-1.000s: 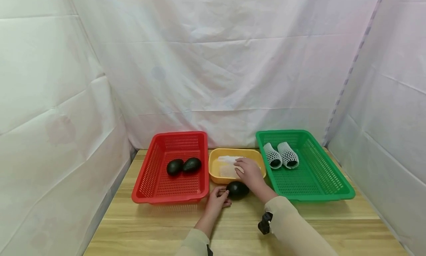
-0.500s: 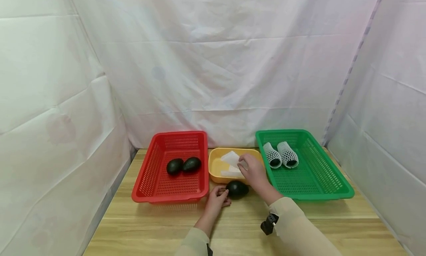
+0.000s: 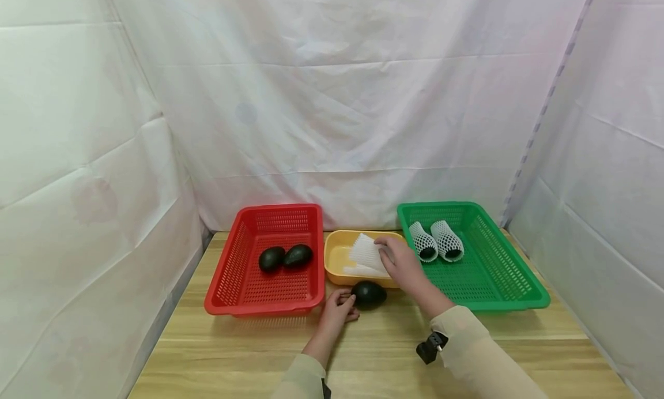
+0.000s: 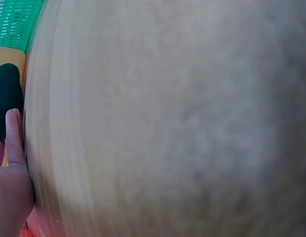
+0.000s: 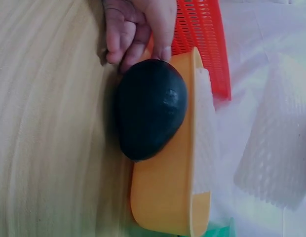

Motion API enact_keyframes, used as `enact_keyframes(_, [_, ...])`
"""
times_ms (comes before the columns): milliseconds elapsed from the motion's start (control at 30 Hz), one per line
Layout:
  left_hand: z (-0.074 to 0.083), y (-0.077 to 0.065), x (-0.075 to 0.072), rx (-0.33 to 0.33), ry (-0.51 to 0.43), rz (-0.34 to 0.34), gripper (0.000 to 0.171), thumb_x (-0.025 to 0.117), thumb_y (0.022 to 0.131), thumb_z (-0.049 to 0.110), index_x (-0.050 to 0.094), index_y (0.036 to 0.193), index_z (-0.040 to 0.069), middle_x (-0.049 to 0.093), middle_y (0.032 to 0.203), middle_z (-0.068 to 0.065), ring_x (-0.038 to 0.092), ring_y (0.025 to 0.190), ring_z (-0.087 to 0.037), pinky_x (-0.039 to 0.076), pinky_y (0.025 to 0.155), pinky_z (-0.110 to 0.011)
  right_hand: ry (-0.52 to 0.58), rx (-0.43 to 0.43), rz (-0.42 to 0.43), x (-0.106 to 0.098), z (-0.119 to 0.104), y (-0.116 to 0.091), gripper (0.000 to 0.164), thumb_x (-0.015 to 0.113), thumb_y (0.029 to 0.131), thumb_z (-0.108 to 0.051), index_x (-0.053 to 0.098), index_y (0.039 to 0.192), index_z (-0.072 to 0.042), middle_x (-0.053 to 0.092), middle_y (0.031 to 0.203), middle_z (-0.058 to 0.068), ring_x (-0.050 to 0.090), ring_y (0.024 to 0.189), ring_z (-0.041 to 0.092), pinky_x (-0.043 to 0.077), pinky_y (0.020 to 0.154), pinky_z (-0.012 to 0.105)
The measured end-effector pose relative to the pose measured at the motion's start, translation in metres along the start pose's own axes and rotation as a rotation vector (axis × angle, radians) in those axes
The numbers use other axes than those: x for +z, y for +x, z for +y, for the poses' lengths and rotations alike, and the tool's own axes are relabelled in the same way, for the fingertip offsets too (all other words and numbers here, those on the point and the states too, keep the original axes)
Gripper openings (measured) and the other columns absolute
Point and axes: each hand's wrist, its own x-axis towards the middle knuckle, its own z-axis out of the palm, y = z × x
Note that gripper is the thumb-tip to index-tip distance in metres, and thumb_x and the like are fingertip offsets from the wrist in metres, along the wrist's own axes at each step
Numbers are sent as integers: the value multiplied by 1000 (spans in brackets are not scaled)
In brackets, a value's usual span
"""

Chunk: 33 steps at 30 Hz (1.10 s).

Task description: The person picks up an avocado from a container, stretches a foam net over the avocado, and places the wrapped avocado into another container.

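A dark avocado [image 3: 369, 294] lies on the wooden table just in front of a yellow tray [image 3: 334, 272]. My left hand [image 3: 337, 312] holds its left end with the fingertips; in the right wrist view the thumb [image 5: 164, 52] lies against the end of the fruit. Above the tray, my right hand [image 3: 406, 265] pinches a flattened white foam net sleeve [image 3: 365, 249]. That sleeve [image 5: 276, 158] hangs at the right of the right wrist view, where most of the hand is out of frame. More white foam net [image 3: 358, 270] lies in the tray.
On the left a red basket [image 3: 220, 289] contains two avocados [image 3: 298, 256]. The green basket [image 3: 519, 301] at the right holds two avocados in foam net sleeves [image 3: 447, 241]. White cloth [image 3: 332, 99] hangs behind and along both sides of the table.
My right hand has drawn the foam net sleeve up out of the yellow tray and moved slightly right. The left hand has stayed at the avocado.
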Motion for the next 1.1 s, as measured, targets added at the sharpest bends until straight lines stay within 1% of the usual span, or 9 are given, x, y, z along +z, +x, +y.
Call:
enact_keyframes(100, [8, -6, 1, 1, 4, -3, 32, 59, 96, 3, 50, 120, -16, 58, 98, -27, 64, 71, -24, 58, 72, -44, -17, 7, -74, 0, 3, 1, 20, 56, 98, -7, 62, 117, -6, 65, 112, 10, 61, 105, 28, 51, 84, 46])
enact_keyframes(233, [9, -7, 1, 2, -1, 1, 32, 59, 96, 4, 50, 120, -16, 58, 98, -27, 64, 71, -23, 58, 71, -44, -37, 33, -184, 8, 8, 0, 21, 52, 99, -7, 62, 117, -5, 65, 114, 10, 60, 107, 28, 50, 88, 45])
enact_keyframes(300, [5, -4, 1, 6, 1, 2, 33, 60, 96, 4, 50, 120, -16, 58, 98, -27, 64, 71, -23, 58, 71, -44, -50, 47, -225, 14, 10, -2, 21, 52, 99, -6, 62, 117, -5, 65, 115, 11, 60, 107, 28, 49, 89, 46])
enact_keyframes(433, [-10, 7, -2, -7, 8, 10, 34, 60, 96, 5, 49, 121, -15, 58, 98, -26, 64, 71, -23, 58, 69, -42, -65, 62, -305, 24, 15, -8, 22, 56, 97, -8, 61, 119, -5, 63, 117, 11, 58, 111, 29, 46, 93, 47])
enact_keyframes(567, [-20, 14, -3, -13, 11, 14, 35, 60, 96, 6, 49, 122, -14, 58, 98, -25, 64, 71, -23, 58, 68, -40, -83, 57, -376, 26, 16, -12, 34, 66, 93, -17, 58, 124, -6, 60, 122, 11, 55, 116, 29, 44, 97, 46])
enact_keyframes(733, [0, 1, 0, -6, 14, 15, 33, 59, 96, 4, 49, 121, -16, 58, 96, -23, 64, 72, -25, 58, 70, -44, -151, 22, -468, 20, 16, -14, 70, 82, 79, -30, 50, 137, -7, 51, 137, 13, 47, 125, 33, 38, 102, 52])
enact_keyframes(867, [10, -4, 2, -13, 11, 19, 33, 58, 96, 5, 49, 121, -15, 58, 96, -21, 64, 71, -23, 58, 71, -42, -240, -23, -541, 17, 18, -17, 92, 89, 70, -28, 42, 145, -8, 42, 145, 16, 42, 130, 37, 35, 102, 57])
enact_keyframes(967, [13, -6, 3, -32, 3, 18, 35, 58, 97, 5, 48, 122, -16, 58, 99, -26, 64, 71, -23, 58, 72, -42, -309, -40, -549, 19, 19, -20, 96, 91, 67, -24, 40, 146, -8, 41, 145, 18, 44, 128, 38, 38, 100, 57])
enact_keyframes(1100, [15, -6, 4, -60, -8, 22, 37, 57, 97, 9, 48, 122, -16, 57, 106, -29, 66, 73, -28, 57, 74, -43, -352, -26, -524, 20, 17, -23, 88, 89, 71, -18, 42, 145, -7, 46, 140, 18, 48, 123, 37, 42, 97, 54])
